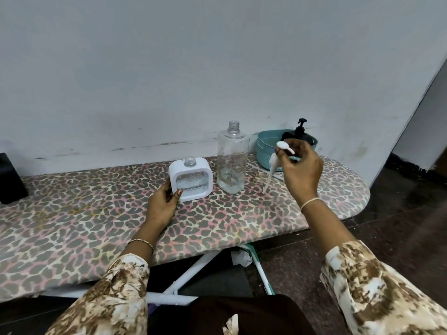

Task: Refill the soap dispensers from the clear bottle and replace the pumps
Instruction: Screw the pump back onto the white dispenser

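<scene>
A white square soap dispenser [191, 178] with a clear window and an open neck stands on the leopard-print board [96, 213]. My left hand [163, 204] grips its lower left corner. To its right stands the clear bottle [231, 160], uncapped, with liquid in its lower part. My right hand [300, 169] holds a white pump [278, 160] in the air right of the bottle, its tube hanging down toward the board. A black pump dispenser [300, 131] sits in the teal basket [264, 151] behind my right hand.
The wall runs close behind the board. A black box [11, 180] sits at the far left edge. The board's rounded end lies right of the basket, with dark floor beyond. White metal legs [188, 269] and crumpled paper show under the board.
</scene>
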Motion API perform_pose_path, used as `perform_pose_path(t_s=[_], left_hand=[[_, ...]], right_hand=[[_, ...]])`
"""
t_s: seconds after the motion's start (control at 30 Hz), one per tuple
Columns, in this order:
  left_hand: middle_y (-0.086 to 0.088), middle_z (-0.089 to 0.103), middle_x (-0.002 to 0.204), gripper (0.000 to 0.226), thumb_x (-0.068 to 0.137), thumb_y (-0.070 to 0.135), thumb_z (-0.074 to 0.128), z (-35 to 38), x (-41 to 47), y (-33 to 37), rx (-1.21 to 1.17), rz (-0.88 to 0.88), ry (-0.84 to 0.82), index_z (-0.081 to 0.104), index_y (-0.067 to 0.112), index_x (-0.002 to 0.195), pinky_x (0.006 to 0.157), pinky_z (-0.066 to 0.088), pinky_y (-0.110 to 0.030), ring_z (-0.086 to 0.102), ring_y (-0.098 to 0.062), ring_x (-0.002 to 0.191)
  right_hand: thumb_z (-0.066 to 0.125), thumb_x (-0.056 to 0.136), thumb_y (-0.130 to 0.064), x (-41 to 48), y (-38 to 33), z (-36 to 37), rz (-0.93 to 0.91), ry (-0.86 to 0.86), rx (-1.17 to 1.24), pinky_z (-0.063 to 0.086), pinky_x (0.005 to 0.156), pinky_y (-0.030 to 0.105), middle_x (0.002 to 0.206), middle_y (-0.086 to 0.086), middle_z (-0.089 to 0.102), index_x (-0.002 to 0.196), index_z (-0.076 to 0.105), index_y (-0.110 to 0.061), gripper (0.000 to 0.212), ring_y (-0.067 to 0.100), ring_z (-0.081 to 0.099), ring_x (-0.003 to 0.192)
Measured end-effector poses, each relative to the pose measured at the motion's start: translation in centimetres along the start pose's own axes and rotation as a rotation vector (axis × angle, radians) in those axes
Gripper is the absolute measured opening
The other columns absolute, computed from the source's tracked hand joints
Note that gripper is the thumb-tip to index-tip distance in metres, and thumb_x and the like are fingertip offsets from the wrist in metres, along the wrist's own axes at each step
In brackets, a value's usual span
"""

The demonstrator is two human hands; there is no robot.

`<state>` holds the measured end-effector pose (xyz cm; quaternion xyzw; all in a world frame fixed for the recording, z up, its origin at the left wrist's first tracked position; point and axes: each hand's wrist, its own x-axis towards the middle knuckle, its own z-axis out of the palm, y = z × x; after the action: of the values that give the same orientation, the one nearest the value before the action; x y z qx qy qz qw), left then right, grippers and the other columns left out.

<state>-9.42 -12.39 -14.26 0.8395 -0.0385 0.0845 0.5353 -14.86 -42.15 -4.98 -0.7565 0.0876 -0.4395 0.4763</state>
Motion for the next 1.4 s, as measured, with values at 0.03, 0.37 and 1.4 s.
perform_pose_path(t_s=[0.03, 0.37, 1.4], left_hand=[[-0.008, 0.055, 0.138, 0.053, 0.096, 0.022, 0.057, 0.0, 0.0, 0.0, 0.007, -0.002, 0.000, 0.040, 0.015, 0.146, 0.102, 0.042, -0.032, 0.055, -0.021, 0.121], [-0.010, 0.058, 0.134, 0.048, 0.098, 0.022, 0.052, -0.1, -0.6, 0.5, 0.046, -0.036, 0.014, 0.042, 0.015, 0.145, 0.102, 0.045, -0.041, 0.056, -0.027, 0.120], [0.007, 0.056, 0.133, 0.072, 0.088, 0.037, 0.066, -0.1, 0.5, -0.7, -0.088, 0.048, -0.016, 0.027, 0.034, 0.149, 0.099, 0.049, -0.042, 0.057, -0.010, 0.117]], right_hand=[[0.074, 0.083, -0.024, 0.1, -0.8, 0.1, -0.024, 0.001, 0.043, 0.051, 0.069, 0.012, 0.090, -0.011, 0.067, 0.099, 0.067, -0.018, 0.019, -0.005, 0.061, 0.081], [0.064, 0.090, -0.017, 0.3, -7.9, 5.3, -0.073, -0.111, 0.429, 0.059, 0.073, 0.038, 0.095, -0.002, 0.069, 0.102, 0.054, -0.018, 0.015, 0.010, 0.069, 0.089], [0.067, 0.085, -0.029, -3.2, -4.7, 15.7, -0.070, -0.705, 0.082, 0.055, 0.087, 0.037, 0.106, -0.008, 0.068, 0.112, 0.055, -0.028, 0.029, 0.006, 0.065, 0.096]])
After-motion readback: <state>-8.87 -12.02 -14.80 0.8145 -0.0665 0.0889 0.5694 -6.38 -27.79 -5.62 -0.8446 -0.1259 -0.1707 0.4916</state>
